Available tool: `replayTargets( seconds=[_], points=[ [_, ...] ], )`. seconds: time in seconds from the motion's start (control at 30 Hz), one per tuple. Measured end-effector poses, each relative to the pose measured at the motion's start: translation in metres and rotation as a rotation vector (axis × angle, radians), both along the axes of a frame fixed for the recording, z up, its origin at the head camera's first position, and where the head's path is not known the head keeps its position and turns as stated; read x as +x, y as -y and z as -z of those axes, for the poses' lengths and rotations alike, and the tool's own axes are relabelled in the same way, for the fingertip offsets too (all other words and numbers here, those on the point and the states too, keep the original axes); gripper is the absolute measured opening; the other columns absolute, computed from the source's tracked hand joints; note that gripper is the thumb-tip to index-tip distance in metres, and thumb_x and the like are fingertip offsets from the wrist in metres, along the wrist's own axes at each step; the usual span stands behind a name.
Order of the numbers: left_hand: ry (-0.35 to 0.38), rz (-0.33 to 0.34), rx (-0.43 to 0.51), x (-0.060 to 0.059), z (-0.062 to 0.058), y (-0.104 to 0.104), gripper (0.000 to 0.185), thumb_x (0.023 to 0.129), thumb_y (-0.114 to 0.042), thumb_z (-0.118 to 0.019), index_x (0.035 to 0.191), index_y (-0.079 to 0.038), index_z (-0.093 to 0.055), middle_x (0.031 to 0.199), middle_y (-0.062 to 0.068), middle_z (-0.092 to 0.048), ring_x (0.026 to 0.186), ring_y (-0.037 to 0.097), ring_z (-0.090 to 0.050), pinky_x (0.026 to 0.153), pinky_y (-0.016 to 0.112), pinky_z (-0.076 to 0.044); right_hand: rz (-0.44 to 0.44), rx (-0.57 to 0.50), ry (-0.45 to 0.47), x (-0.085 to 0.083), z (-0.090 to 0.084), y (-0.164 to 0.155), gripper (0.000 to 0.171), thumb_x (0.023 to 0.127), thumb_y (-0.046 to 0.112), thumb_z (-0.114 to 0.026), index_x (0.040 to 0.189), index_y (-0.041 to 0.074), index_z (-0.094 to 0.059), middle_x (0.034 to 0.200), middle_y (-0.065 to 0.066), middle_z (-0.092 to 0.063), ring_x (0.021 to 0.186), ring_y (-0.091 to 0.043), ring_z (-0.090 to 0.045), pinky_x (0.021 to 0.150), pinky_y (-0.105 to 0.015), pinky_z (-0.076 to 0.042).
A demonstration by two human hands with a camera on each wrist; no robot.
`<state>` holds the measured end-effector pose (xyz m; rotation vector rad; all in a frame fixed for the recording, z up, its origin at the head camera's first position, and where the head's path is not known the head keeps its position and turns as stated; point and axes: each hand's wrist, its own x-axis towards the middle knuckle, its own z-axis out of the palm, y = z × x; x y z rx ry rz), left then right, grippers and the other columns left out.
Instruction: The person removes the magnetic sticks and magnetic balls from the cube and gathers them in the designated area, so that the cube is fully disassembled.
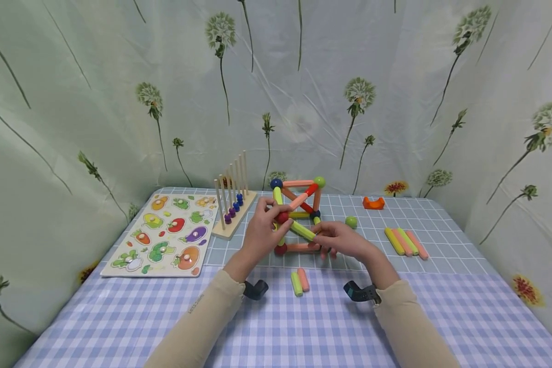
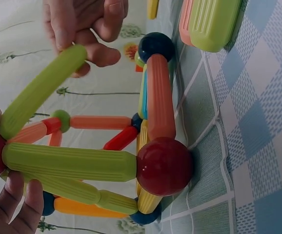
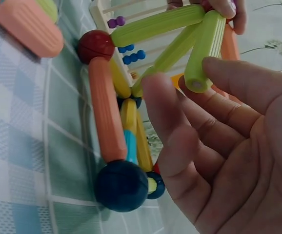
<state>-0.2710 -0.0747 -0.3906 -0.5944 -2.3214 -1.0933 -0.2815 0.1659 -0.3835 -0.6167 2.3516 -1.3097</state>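
A frame of ribbed rods and coloured balls stands upright on the mat. My left hand (image 1: 263,225) grips the dark red ball (image 1: 282,217) at its upper front left corner. From that ball a light green rod (image 1: 302,231) slants out toward the right. My right hand (image 1: 345,239) pinches the rod's free end between thumb and finger, as the right wrist view shows with the rod's end face (image 3: 196,85). Another green rod (image 2: 72,161) runs down to a lower red ball (image 2: 164,166). A salmon rod (image 3: 107,109) joins that one to a dark blue ball (image 3: 121,186).
Two short rods (image 1: 297,283) lie in front of the frame. Several rods (image 1: 407,242), a green ball (image 1: 351,221) and an orange curved piece (image 1: 373,203) are on the right. At left are a vegetable puzzle board (image 1: 135,220) and a pegged bead stand (image 1: 225,231).
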Motion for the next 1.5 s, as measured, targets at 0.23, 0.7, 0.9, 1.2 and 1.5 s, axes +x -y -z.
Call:
replayTargets(
  seconds=[0.23, 0.7, 0.9, 1.2, 1.5],
  points=[
    [0.012, 0.004, 0.002, 0.0, -0.001, 0.0, 0.026, 0.09, -0.019, -0.075, 0.116, -0.018, -0.071, 0.113, 0.006, -0.045, 0.087, 0.016, -0.055, 0.072, 0.025, -0.056, 0.043, 0.004, -0.035, 0.002, -0.009, -0.002, 0.032, 0.098, 0.028, -0.063, 0.118, 0.003, -0.061, 0.105, -0.02, -0.071, 0.079, -0.045, -0.067, 0.057, -0.029, -0.055],
    [0.008, -0.017, -0.011, 0.001, -0.002, -0.002, 0.026, 0.089, -0.017, -0.076, 0.114, -0.018, -0.072, 0.113, 0.006, -0.045, 0.088, 0.018, -0.056, 0.075, 0.032, -0.059, 0.293, -0.056, -0.285, 0.009, -0.036, -0.034, 0.03, 0.097, 0.027, -0.065, 0.119, 0.006, -0.06, 0.106, -0.017, -0.064, 0.074, -0.025, -0.066, 0.058, -0.03, -0.054],
    [0.011, -0.016, -0.009, 0.002, -0.002, -0.001, 0.026, 0.089, -0.017, -0.076, 0.115, -0.018, -0.072, 0.113, 0.006, -0.045, 0.087, 0.017, -0.055, 0.074, 0.029, -0.058, 0.462, -0.171, -0.301, 0.01, -0.042, -0.065, 0.04, 0.1, 0.032, -0.061, 0.128, 0.003, -0.054, 0.104, 0.002, -0.062, 0.077, -0.012, -0.064, 0.06, -0.025, -0.052],
    [0.005, -0.016, -0.005, 0.003, -0.002, -0.001, 0.026, 0.089, -0.017, -0.076, 0.115, -0.017, -0.072, 0.112, 0.006, -0.045, 0.087, 0.018, -0.056, 0.075, 0.031, -0.059, 0.654, 0.01, -0.309, -0.001, -0.023, -0.103, 0.051, 0.101, 0.041, -0.055, 0.14, 0.009, -0.053, 0.113, -0.01, -0.063, 0.076, -0.018, -0.063, 0.063, -0.027, -0.051],
    [0.016, 0.006, 0.019, 0.001, -0.001, -0.001, 0.026, 0.089, -0.016, -0.075, 0.115, -0.017, -0.072, 0.114, 0.007, -0.045, 0.089, 0.02, -0.056, 0.076, 0.038, -0.06, 0.671, 0.345, -0.235, -0.012, 0.002, -0.123, 0.046, 0.102, 0.035, -0.053, 0.135, 0.002, -0.054, 0.121, -0.026, -0.06, 0.091, -0.032, -0.06, 0.073, -0.033, -0.049]
  ],
)
